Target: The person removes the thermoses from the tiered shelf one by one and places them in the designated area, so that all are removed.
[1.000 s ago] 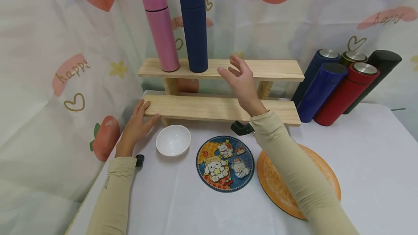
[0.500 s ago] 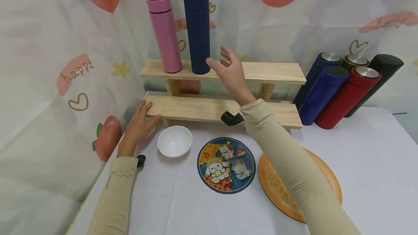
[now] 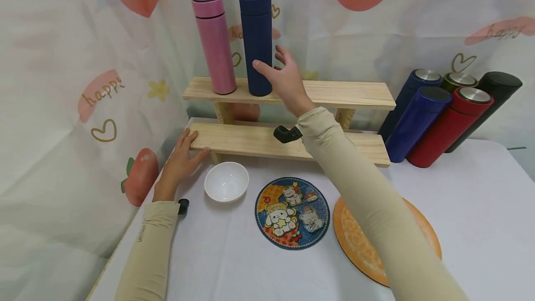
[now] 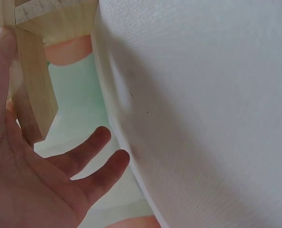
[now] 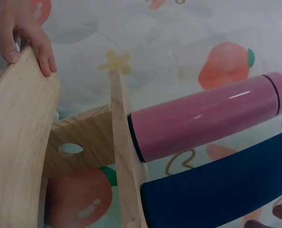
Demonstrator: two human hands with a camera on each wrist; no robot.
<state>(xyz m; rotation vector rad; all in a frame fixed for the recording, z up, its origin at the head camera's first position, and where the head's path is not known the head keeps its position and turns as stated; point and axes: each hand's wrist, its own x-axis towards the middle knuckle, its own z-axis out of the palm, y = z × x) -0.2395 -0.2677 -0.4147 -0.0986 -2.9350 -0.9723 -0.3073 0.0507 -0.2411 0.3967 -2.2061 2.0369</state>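
Note:
On the upper board of a wooden two-tier shelf [image 3: 334,94] stand a pink thermos [image 3: 217,52] and a dark blue thermos [image 3: 258,43]. My right hand [image 3: 286,78] is at the blue thermos with fingers spread; its thumb overlaps the front and the other fingers are by its right side. In the right wrist view, the blue thermos [image 5: 217,185] lies between thumb and fingertips, with gaps showing. My left hand [image 3: 179,161] holds the left end of the lower board [image 5: 20,123], thumb on one side and fingers across the end; two fingers extend free in the left wrist view.
A white bowl [image 3: 226,182] sits before the shelf's left part. Right of it lie a round cartoon mat [image 3: 273,240] and an orange round mat [image 3: 355,250], partly under my right forearm. Several thermoses, including a red one [image 3: 449,127], stand at the shelf's right end.
My right hand has moved left along the upper board, reaching the blue thermos. The left hand stays at the lower board's end. The view has shifted slightly.

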